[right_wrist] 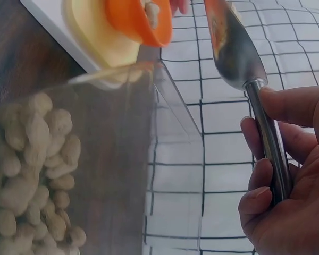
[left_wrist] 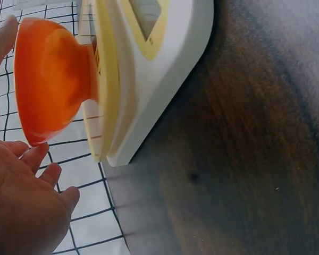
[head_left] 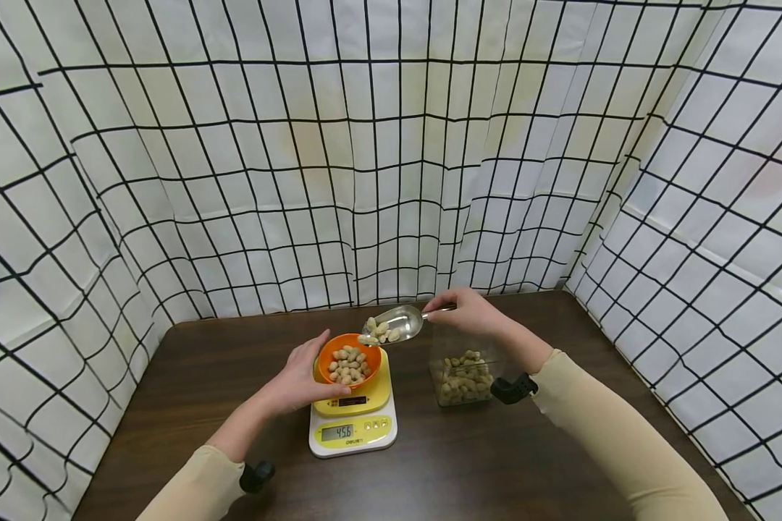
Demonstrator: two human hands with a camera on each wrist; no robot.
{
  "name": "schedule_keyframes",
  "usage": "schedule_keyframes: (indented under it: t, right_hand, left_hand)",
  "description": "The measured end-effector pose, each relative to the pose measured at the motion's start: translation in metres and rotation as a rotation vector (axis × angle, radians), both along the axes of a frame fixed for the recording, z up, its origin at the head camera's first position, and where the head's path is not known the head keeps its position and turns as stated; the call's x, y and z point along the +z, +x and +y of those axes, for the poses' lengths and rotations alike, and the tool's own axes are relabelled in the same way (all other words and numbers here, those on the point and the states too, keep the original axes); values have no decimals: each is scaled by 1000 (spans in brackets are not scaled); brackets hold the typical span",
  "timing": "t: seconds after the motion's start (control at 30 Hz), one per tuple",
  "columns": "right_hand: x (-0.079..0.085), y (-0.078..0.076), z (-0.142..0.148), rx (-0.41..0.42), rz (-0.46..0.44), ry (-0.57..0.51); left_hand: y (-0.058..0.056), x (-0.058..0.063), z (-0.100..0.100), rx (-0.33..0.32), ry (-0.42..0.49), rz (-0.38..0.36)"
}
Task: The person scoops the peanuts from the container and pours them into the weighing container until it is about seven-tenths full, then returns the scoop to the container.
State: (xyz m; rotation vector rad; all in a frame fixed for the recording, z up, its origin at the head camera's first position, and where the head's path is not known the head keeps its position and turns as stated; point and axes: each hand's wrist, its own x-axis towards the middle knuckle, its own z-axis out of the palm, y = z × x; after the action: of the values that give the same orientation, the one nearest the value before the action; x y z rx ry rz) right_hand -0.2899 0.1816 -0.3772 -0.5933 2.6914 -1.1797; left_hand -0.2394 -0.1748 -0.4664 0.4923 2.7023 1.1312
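An orange bowl [head_left: 348,362] of peanuts stands on a yellow and white kitchen scale [head_left: 352,428] whose display reads about 456. My left hand [head_left: 300,378] cups the bowl's left side, thumb along its front; the left wrist view shows the bowl [left_wrist: 48,79] between thumb and fingers of that hand [left_wrist: 21,212]. My right hand [head_left: 471,311] grips the handle of a metal scoop [head_left: 400,323], which carries several peanuts and tilts over the bowl's far right rim. In the right wrist view the fingers [right_wrist: 260,199] wrap the scoop's handle [right_wrist: 268,138].
A clear plastic container [head_left: 463,376] partly filled with peanuts stands right of the scale, under my right wrist. The dark wooden table [head_left: 495,463] is enclosed on three sides by white sheets with a black grid [head_left: 378,181].
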Motion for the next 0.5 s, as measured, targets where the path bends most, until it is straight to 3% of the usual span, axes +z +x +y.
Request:
schedule_keyframes:
  t: [0.3,0.5]
  right_hand:
    - [-9,1,-24,4,61,60]
    - [-2,5,-32,1,206,141]
  left_hand:
    - [3,-3,0,13,2,-11]
    - [2,-3,0,18,9,-27]
